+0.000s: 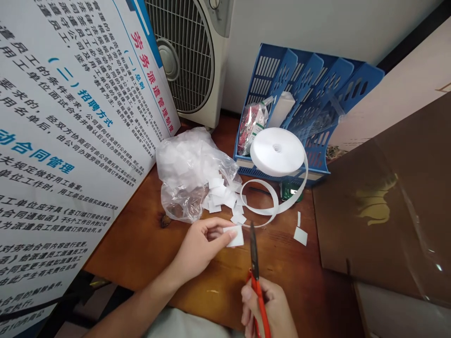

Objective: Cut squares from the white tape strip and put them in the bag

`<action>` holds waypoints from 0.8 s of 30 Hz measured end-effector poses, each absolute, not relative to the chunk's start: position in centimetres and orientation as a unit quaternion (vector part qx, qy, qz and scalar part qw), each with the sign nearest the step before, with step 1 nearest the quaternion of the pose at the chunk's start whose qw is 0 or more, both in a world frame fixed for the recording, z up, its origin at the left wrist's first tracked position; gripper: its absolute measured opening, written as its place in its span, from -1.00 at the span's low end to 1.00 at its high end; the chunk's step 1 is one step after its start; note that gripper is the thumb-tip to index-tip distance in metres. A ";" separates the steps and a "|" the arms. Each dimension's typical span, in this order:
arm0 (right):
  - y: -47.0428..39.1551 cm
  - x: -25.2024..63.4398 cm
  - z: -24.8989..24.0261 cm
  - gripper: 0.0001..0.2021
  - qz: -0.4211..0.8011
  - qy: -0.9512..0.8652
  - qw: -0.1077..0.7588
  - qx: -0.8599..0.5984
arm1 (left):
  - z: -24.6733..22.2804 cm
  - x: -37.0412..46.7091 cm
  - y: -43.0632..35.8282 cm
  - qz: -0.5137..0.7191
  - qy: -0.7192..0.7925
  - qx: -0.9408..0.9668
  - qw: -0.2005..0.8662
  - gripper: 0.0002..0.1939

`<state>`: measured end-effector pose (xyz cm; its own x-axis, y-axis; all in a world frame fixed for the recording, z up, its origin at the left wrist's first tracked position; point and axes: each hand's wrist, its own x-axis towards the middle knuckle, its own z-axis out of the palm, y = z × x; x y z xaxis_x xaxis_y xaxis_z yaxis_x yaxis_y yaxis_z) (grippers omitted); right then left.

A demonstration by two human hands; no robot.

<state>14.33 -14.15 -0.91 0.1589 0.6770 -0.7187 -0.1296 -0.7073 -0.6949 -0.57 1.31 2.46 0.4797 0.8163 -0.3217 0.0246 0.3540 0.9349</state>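
Observation:
Between thumb and fingers, my left hand (200, 246) pinches a small white square piece (237, 235) above the wooden table. My right hand (269, 310) grips red-handled scissors (255, 263), their dark blades pointing up and away, just right of the white piece and apart from it. Behind the hands, several cut white squares (225, 195) lie in a loose heap beside a clear plastic bag (193, 164) with more white material inside. A large roll of white tape (277, 151) rests against the blue rack, its loose strip (275, 206) curling down onto the table.
A blue file rack (310, 103) holds a packet (252, 126) at the back. To the left leans a printed board (81, 122); a box fan (190, 56) stands behind. A brown cardboard box (384, 202) is at the right, near a stray white square (300, 236).

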 end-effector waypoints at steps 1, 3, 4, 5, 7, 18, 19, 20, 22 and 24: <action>-14.0 14.7 -0.9 -0.44 0.594 -0.203 0.358 -0.692 | 2.5 -0.8 1.6 0.288 0.433 0.516 0.680 -0.75; -13.8 15.5 -1.0 -0.47 0.528 -0.209 0.433 -0.700 | 2.6 -1.2 2.5 0.299 0.452 0.572 0.615 -0.80; -13.6 15.8 -1.1 -0.49 0.491 -0.206 0.471 -0.704 | 2.8 -1.4 3.1 0.300 0.460 0.604 0.577 -0.83; -13.4 16.1 -1.3 -0.52 0.456 -0.199 0.507 -0.703 | 2.9 -1.6 3.8 0.298 0.466 0.637 0.536 -0.86; -13.3 16.5 -1.5 -0.56 0.405 -0.186 0.568 -0.692 | 3.3 -1.7 5.2 0.294 0.467 0.698 0.456 -0.91; -13.5 15.9 -2.5 -0.63 0.359 -0.172 0.622 -0.674 | 4.8 -1.1 8.0 0.351 0.408 0.795 0.281 -0.94; -13.5 16.0 -2.6 -0.64 0.361 -0.172 0.623 -0.672 | 4.8 -1.0 7.6 0.337 0.397 0.794 0.312 -0.95; -13.4 16.0 -2.7 -0.64 0.362 -0.173 0.625 -0.670 | 4.8 -0.8 7.2 0.316 0.386 0.794 0.348 -0.96; -13.4 16.1 -2.8 -0.64 0.362 -0.175 0.630 -0.664 | 4.5 -0.3 6.2 0.270 0.369 0.789 0.410 -0.96; -13.3 16.1 -2.8 -0.64 0.361 -0.176 0.634 -0.661 | 3.8 0.5 5.6 0.231 0.356 0.784 0.452 -0.97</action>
